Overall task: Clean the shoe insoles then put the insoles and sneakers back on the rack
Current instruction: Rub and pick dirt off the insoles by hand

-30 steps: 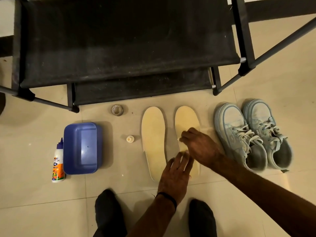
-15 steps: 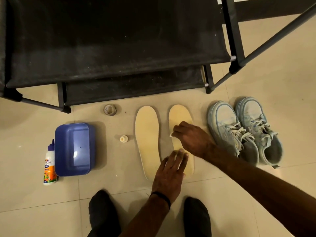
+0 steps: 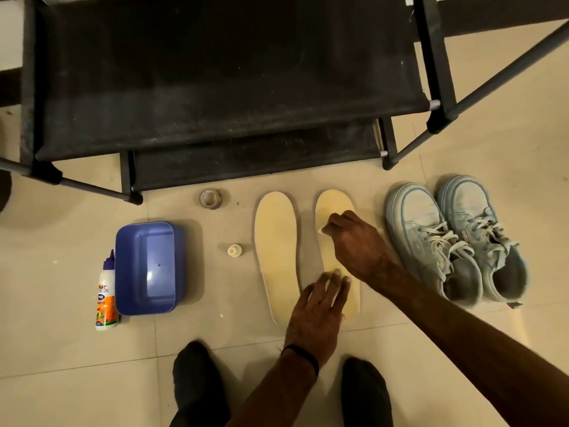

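Observation:
Two pale yellow insoles lie side by side on the tiled floor: the left insole (image 3: 277,254) is bare, the right insole (image 3: 331,208) is partly under my hands. My left hand (image 3: 320,312) presses its straight fingers flat on the heel half of the right insole. My right hand (image 3: 354,241) pinches a small white wipe (image 3: 322,230) against the toe half of that insole. A pair of light blue sneakers (image 3: 452,238) stands to the right of the insoles. The black shoe rack (image 3: 215,97) fills the top of the view.
A blue plastic tub (image 3: 147,266) and a white squeeze bottle with an orange label (image 3: 106,297) sit at the left. A small cream cap (image 3: 234,250) and a roll of tape (image 3: 210,197) lie between tub and insoles. My two feet in dark socks (image 3: 197,383) stand below.
My right hand with the wipe has slid up the right insole toward its toe. My left hand stays pressed on the heel half.

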